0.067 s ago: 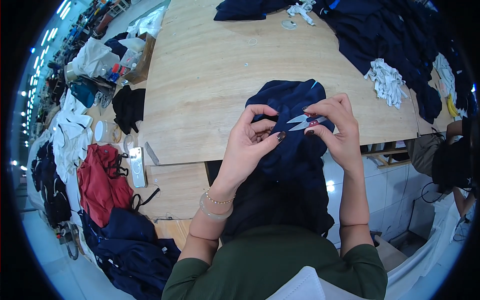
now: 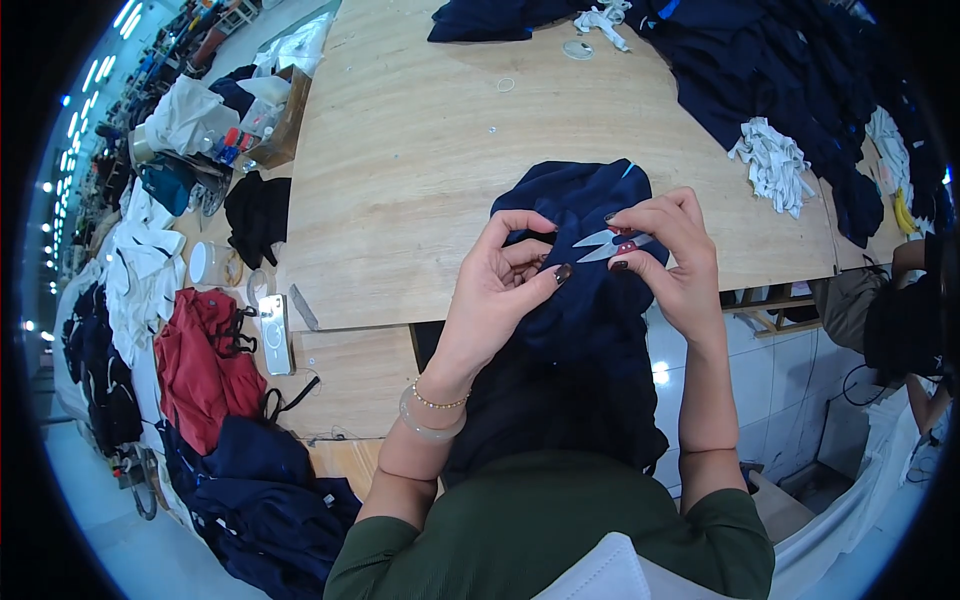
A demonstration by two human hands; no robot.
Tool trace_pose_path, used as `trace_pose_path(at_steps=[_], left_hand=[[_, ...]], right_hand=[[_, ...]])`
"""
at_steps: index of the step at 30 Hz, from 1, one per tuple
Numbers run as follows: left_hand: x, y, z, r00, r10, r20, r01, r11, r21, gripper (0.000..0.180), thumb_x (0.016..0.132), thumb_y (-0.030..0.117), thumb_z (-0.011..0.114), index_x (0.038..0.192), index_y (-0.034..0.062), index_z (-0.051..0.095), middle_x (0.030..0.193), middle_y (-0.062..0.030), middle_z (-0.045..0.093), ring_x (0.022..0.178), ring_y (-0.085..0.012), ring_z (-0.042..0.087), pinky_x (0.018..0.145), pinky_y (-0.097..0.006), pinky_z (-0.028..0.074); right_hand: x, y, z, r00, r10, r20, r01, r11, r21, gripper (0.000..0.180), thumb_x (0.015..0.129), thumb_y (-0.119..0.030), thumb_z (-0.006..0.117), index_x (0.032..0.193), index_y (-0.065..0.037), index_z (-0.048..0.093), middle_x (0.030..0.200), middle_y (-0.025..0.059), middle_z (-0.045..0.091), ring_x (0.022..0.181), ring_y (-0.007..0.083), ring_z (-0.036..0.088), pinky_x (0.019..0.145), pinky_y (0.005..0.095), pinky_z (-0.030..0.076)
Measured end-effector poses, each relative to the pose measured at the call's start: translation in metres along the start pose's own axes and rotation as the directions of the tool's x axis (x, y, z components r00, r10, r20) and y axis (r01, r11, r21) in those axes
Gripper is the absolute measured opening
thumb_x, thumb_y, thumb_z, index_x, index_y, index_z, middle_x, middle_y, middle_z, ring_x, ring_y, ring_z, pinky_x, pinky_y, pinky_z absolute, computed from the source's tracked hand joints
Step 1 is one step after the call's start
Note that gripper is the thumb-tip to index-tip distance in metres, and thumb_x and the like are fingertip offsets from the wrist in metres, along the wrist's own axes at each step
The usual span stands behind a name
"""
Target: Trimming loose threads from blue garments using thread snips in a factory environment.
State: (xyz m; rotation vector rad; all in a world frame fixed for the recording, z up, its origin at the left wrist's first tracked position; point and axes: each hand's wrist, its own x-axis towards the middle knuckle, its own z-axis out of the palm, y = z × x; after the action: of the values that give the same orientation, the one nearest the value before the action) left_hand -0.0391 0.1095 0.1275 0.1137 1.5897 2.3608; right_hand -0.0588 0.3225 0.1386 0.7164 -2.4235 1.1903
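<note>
At the far left, heaps of white, red (image 2: 200, 360) and navy garments are seen below the table edge, with a phone (image 2: 275, 335) and a clear tub (image 2: 212, 263) laid on a lower shelf beside a black cloth (image 2: 257, 215).

Toward the middle, the left hand (image 2: 495, 290) is closed in a pinch on a fold of the navy garment (image 2: 585, 290), thumb and fingertips pressed together on the cloth. The garment is draped over the near edge of the table (image 2: 400, 170), part of it lying on the wood and the rest hanging down toward the lap. It is judged to be light, soft and limp: no shape would be kept by it unaided, so it is best taken by a bunched fold or along a seam, with the cloth pulled taut between the hands.

Just to the right, small snips (image 2: 605, 243) with silver blades and a red spot at the pivot are gripped in the right hand (image 2: 665, 255), which is closed round them, blades pointed left at the pinched fold. The points are judged sharp enough to nick the cloth.

Farther right, a crumpled white rag (image 2: 770, 160) and a long pile of dark garments (image 2: 800, 90) are spread across the table. The surface is pale, bare wood. A large workroom with rows of ceiling lights is shown at the left rim, and white tiling beneath the table at the right.
</note>
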Motion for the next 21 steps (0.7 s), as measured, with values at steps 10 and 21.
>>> trace_pose_path(at_steps=[10, 21], left_hand=[[0.0009, -0.0034, 0.0009, 0.999, 0.024, -0.024, -0.024, 1.0, 0.007, 0.037, 0.086, -0.004, 0.065, 0.117, 0.003, 0.047, 0.088, -0.0023, 0.064, 0.071, 0.0002, 0.048, 0.063, -0.014, 0.036], [0.0012, -0.0031, 0.0001, 0.999, 0.027, -0.031, -0.026, 0.999, 0.02, 0.038, 0.085, -0.005, 0.065, 0.117, 0.0026, 0.046, 0.088, -0.0035, 0.065, 0.07, 0.0005, 0.047, 0.061, -0.014, 0.036]], right_hand=[[0.0, -0.003, 0.0001, 1.0, -0.012, -0.006, 0.012, 1.0, -0.029, 0.026, 0.071, -0.011, 0.076, 0.096, -0.007, 0.069, 0.089, 0.0028, 0.065, 0.089, 0.0234, 0.049, 0.085, 0.0336, 0.039], [0.0017, -0.0041, -0.0005, 0.999, -0.038, -0.016, 0.037, 0.997, -0.074, 0.027, 0.07, -0.012, 0.076, 0.096, -0.007, 0.069, 0.09, 0.0025, 0.065, 0.089, 0.0233, 0.05, 0.084, 0.0339, 0.038]])
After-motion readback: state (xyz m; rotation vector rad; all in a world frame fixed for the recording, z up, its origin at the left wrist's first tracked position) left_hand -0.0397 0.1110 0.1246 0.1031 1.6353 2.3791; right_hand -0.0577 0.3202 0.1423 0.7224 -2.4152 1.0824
